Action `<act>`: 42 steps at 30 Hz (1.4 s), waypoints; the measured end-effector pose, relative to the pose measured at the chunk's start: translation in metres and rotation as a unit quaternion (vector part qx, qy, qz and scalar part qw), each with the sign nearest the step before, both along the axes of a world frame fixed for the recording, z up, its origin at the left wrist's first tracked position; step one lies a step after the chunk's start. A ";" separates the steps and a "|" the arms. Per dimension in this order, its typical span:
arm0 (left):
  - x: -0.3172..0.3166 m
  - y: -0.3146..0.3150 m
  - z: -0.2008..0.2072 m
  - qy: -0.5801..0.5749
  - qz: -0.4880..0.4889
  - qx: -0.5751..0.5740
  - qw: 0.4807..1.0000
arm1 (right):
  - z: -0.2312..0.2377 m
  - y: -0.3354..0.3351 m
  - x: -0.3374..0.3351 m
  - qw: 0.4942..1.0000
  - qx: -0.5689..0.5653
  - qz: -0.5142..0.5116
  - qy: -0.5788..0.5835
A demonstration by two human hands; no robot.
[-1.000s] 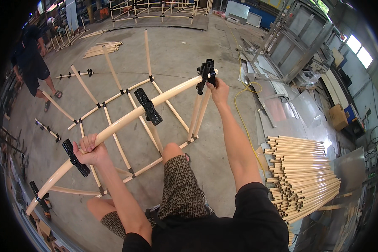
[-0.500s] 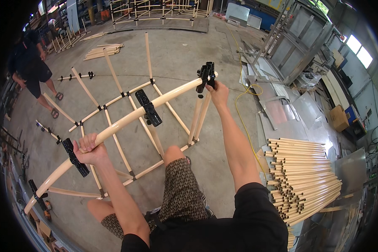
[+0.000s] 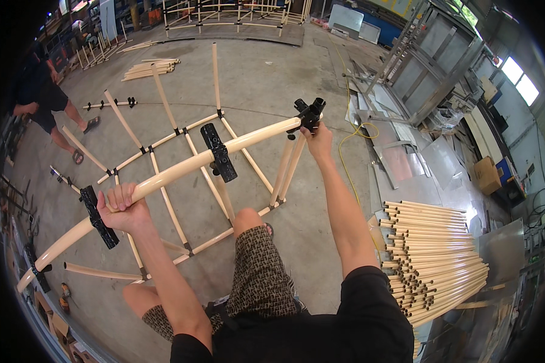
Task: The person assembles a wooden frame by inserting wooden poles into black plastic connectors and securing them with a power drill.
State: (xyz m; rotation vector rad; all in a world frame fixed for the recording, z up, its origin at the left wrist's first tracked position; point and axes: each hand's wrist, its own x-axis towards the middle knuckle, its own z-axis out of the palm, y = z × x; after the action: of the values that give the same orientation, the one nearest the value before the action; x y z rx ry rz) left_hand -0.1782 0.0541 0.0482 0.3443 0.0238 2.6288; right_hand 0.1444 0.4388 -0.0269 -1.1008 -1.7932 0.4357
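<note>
A long cream pipe (image 3: 174, 171) crosses in front of me, raised over a frame of like pipes (image 3: 211, 241) on the floor. My left hand (image 3: 127, 210) is closed around the pipe, just right of a black joint (image 3: 99, 216). Another black joint (image 3: 218, 152) sits at mid-pipe, and a further one (image 3: 37, 268) is near the far left end. At the right end, my right hand (image 3: 319, 143) grips a black pipe joint (image 3: 310, 113) from below; some of its fingers are hidden. Upright pipes (image 3: 217, 77) rise from the frame's far side.
A stack of cream pipes (image 3: 439, 260) lies at the right, near metal sheets (image 3: 433, 157) and a yellow cable (image 3: 349, 172). Behind the frame is a small pipe pile (image 3: 150, 69). A co-worker (image 3: 48, 100) stands at the left. An orange-and-black power drill (image 3: 65, 297) lies lower left.
The held pipe has shifted slightly to the left. The joint in my right hand has turned and now tilts to the right. At the left, the co-worker's arm and feet have moved.
</note>
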 end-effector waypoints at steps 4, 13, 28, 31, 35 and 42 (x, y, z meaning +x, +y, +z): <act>0.006 0.006 0.017 -0.012 0.020 -0.024 0.999 | 0.002 -0.002 0.002 0.998 -0.008 -0.028 -0.050; -0.001 0.006 0.024 -0.009 0.028 -0.029 0.999 | 0.010 -0.033 -0.017 0.994 -0.098 0.053 0.017; 0.005 0.006 0.035 0.000 0.040 -0.052 0.998 | -0.003 -0.028 -0.044 0.983 -0.086 0.076 0.142; 0.012 0.009 0.041 -0.025 0.047 -0.060 0.997 | -0.007 -0.022 -0.040 0.985 -0.089 0.075 0.130; 0.008 0.005 0.038 -0.015 0.047 -0.053 0.997 | 0.001 -0.026 -0.035 0.983 -0.112 0.094 0.110; 0.012 0.009 0.046 -0.023 0.042 -0.053 0.997 | -0.004 -0.028 -0.050 0.977 -0.074 0.068 0.190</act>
State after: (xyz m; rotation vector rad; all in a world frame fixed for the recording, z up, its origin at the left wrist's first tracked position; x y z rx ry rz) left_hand -0.1662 0.0629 0.0945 0.2501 0.1659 2.7052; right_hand 0.0945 0.4104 -0.0311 -0.9230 -1.5176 0.8158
